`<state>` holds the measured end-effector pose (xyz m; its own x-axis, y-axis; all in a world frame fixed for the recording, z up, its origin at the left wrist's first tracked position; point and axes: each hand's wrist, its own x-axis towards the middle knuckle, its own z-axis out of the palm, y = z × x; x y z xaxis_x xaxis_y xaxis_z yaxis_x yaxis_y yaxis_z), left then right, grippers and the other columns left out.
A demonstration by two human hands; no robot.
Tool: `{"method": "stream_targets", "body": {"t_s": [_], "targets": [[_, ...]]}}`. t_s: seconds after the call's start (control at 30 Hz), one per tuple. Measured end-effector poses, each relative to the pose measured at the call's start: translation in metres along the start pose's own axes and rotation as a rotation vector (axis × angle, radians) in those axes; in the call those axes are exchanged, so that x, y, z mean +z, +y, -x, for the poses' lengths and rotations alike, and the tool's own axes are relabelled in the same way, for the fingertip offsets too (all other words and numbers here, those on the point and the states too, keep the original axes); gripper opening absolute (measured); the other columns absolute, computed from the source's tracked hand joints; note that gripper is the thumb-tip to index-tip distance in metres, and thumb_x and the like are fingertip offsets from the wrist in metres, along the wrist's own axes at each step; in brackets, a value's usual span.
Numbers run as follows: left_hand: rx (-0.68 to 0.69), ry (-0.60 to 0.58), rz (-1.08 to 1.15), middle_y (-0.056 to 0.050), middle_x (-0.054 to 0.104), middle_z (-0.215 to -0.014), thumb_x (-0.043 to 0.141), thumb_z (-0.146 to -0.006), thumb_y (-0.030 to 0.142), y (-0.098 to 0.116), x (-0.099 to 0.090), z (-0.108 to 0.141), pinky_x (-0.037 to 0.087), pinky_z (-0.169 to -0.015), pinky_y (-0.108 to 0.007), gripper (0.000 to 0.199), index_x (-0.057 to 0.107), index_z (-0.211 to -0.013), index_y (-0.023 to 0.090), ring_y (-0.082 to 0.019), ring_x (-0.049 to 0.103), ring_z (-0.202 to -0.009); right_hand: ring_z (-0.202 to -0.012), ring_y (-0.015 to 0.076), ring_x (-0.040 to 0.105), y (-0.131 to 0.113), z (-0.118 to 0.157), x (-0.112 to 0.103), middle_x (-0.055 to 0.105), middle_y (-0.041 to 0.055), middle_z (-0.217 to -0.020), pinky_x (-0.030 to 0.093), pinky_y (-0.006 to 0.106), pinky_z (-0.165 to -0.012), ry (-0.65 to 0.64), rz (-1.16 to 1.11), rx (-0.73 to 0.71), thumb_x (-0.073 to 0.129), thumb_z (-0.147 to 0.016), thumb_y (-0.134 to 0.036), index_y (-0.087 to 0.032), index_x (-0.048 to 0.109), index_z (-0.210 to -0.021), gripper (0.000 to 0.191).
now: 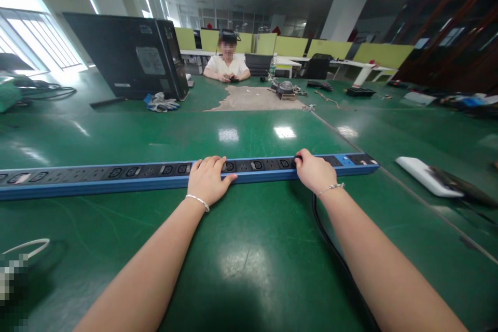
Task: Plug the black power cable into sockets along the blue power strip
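Note:
A long blue power strip [116, 184] with a black face of sockets lies across the green table in front of me. My left hand [209, 179] grips it near the middle, fingers over the top and thumb along the front side. Toward the strip's right end, my right hand [314, 170] is closed on a black plug [298, 160] at one of the sockets. The hand covers most of the plug, so how far it sits in the socket cannot be seen. From under that hand a thick black power cord [329, 238] runs down to the table's near edge.
A black computer case [128, 57] and work gloves [161, 102] stand at the back left. Across the table sits a person [227, 65], hands on a small dark object. A white box-like object [424, 175] lies at right, and a white cable loop [31, 244] at left.

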<state>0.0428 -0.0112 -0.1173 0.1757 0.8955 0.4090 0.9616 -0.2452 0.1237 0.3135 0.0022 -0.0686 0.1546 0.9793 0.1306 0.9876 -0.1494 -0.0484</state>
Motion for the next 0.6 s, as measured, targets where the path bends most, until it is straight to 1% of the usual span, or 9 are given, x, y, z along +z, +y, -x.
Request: {"method": "stream_targets", "body": {"t_s": [0.2,0.3,0.4,0.43,0.5,0.57,0.6], "targets": [[-0.002,-0.005,-0.001,-0.01,0.055,-0.124,0.04,-0.081,0.056,0.0,0.0,0.0,0.027,-0.101,-0.042,0.056,0.051,-0.123,0.02,-0.025,0.045,-0.117,-0.08,0.0266,0.063,-0.001,-0.001,0.002,0.067,0.0126,-0.086,0.044,0.037,-0.069,0.016,-0.012,0.019,0.034,-0.087,-0.036,-0.022,0.055,-0.112,0.035],[-0.009,-0.01,0.0,-0.01,0.055,-0.124,0.041,-0.081,0.056,0.001,-0.001,-0.001,0.028,-0.1,-0.043,0.055,0.051,-0.123,0.021,-0.025,0.045,-0.117,-0.081,0.0256,0.063,0.0,0.001,0.003,0.067,0.0121,-0.087,0.044,0.036,-0.07,0.026,-0.029,0.004,0.035,-0.088,-0.036,-0.022,0.055,-0.113,0.036],[-0.014,-0.001,-0.003,-0.01,0.055,-0.124,0.042,-0.081,0.055,0.001,0.0,-0.001,0.028,-0.1,-0.043,0.054,0.051,-0.122,0.022,-0.024,0.046,-0.117,-0.08,0.0249,0.063,0.0,0.004,-0.001,0.067,0.0111,-0.087,0.044,0.035,-0.07,0.033,-0.047,-0.009,0.035,-0.088,-0.036,-0.023,0.057,-0.112,0.035],[-0.014,-0.002,-0.004,-0.01,0.055,-0.124,0.042,-0.081,0.055,0.0,0.0,-0.001,0.028,-0.1,-0.042,0.054,0.051,-0.122,0.022,-0.024,0.046,-0.117,-0.08,0.0247,0.063,0.001,0.005,-0.005,0.067,0.0107,-0.087,0.044,0.034,-0.07,0.057,-0.058,-0.004,0.034,-0.088,-0.035,-0.023,0.057,-0.112,0.035],[-0.009,-0.006,-0.01,-0.01,0.056,-0.123,0.042,-0.081,0.055,0.0,-0.001,-0.001,0.028,-0.1,-0.042,0.054,0.052,-0.121,0.021,-0.024,0.046,-0.116,-0.082,0.0244,0.062,0.005,0.003,-0.016,0.067,0.01,-0.089,0.043,0.033,-0.071,0.16,-0.093,0.006,0.033,-0.089,-0.036,-0.023,0.056,-0.113,0.036],[-0.004,-0.01,-0.015,-0.01,0.056,-0.123,0.042,-0.081,0.055,0.001,-0.002,-0.001,0.028,-0.1,-0.042,0.055,0.052,-0.121,0.02,-0.024,0.046,-0.116,-0.087,0.0239,0.061,0.016,-0.004,-0.031,0.067,0.0092,-0.095,0.043,0.033,-0.073,0.286,-0.136,0.001,0.033,-0.089,-0.037,-0.023,0.055,-0.116,0.038],[-0.005,-0.012,-0.017,-0.01,0.056,-0.123,0.042,-0.081,0.055,0.001,-0.002,-0.001,0.029,-0.1,-0.042,0.055,0.052,-0.121,0.02,-0.024,0.046,-0.116,-0.089,0.0236,0.06,0.023,-0.008,-0.037,0.066,0.009,-0.097,0.042,0.032,-0.074,0.305,-0.15,-0.008,0.034,-0.088,-0.038,-0.023,0.056,-0.116,0.038]]}}
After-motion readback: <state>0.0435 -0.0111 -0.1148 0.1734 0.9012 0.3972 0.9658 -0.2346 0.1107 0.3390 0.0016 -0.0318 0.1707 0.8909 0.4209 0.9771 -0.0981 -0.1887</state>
